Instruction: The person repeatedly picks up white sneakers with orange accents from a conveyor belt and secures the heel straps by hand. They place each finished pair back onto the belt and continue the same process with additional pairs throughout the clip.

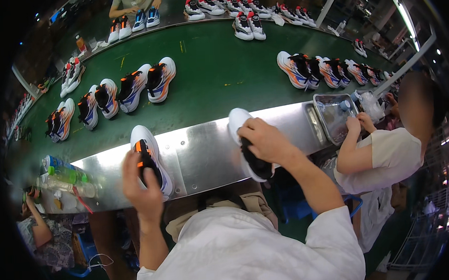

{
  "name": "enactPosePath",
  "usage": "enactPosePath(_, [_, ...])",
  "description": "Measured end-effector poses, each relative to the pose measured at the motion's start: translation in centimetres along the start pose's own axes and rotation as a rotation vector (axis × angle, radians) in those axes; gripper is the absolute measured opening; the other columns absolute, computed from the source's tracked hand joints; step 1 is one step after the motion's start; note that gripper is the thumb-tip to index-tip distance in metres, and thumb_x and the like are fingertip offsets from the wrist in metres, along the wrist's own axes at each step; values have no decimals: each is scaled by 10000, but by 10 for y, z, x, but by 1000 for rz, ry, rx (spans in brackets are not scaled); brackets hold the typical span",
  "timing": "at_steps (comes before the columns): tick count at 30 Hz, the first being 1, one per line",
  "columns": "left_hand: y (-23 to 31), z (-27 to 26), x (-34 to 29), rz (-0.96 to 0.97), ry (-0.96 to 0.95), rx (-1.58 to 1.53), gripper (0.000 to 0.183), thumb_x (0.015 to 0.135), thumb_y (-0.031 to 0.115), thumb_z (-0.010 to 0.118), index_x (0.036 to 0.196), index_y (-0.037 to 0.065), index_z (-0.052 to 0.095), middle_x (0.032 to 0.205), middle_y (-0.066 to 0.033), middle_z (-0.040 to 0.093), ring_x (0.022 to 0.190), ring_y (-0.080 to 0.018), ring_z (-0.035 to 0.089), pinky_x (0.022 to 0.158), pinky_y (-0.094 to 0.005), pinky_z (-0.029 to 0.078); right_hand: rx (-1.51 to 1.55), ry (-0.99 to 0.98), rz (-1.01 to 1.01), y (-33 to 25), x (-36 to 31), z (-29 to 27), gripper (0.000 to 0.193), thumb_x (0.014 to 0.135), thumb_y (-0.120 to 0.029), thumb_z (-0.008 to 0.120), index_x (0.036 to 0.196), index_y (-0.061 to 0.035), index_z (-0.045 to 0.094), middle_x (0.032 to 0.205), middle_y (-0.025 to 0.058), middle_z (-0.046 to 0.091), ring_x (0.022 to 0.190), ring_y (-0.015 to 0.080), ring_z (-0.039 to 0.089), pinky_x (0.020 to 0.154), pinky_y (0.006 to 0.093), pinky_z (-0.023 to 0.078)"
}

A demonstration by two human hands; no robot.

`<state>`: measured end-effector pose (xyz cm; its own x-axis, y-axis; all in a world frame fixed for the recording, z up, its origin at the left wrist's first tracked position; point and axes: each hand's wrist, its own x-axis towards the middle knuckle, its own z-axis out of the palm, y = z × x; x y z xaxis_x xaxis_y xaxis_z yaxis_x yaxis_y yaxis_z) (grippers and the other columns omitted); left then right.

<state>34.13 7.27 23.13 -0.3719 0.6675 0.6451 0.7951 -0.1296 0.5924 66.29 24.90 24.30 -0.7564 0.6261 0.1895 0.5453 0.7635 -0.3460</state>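
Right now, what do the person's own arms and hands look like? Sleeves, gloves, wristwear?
Short white sleeves, bare forearms. Left hand and right hand: no gloves. No watch, band or cable visible at the wrists. Blur hides whether the left fingers wear rings.

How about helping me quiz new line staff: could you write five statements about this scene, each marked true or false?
1. The right hand grips a white-soled black shoe. True.
2. The left hand is at a clear plastic bottle. False: it is at a white-toed black shoe with orange patches.
3. A flat green work surface lies beyond the shiny metal strip. True.
4. The rectangular metal tray sits left of both hands. False: it is to their right.
5. A transparent bottle with a green cap lies on its side, left of the left hand. True.
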Motion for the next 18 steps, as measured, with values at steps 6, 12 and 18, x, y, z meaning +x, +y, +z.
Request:
enactPosePath(6, [45,65,-34,-230,-793,-256,642,881,160,823,1429,-68,576,1322,-251,672,1020,-347,719,811,-396,582,189,-74,-147,-56,24,56,227,790,-40,739,1013,-80,742,1129,122,629,1107,355,613,891,445,577])
enactPosePath(12, [44,101,-51,-256,-727,-288,389,905,142,700,1224,-35,566,1139,-270,627,1014,-493,630,891,-555,518,45,-176,-141,-70,20,61,361,797,-57,700,1149,18,702,1172,183,616,1147,386,592,953,447,560])
enactPosePath(18, [49,112,-44,-208,-659,-225,402,841,57,687,1207,-42,556,1099,-279,615,1033,-536,615,856,-579,512,564,-161,7,-33,3,10,430,936,-79,651,1358,-1,632,1248,219,674,1098,383,680,958,439,564])
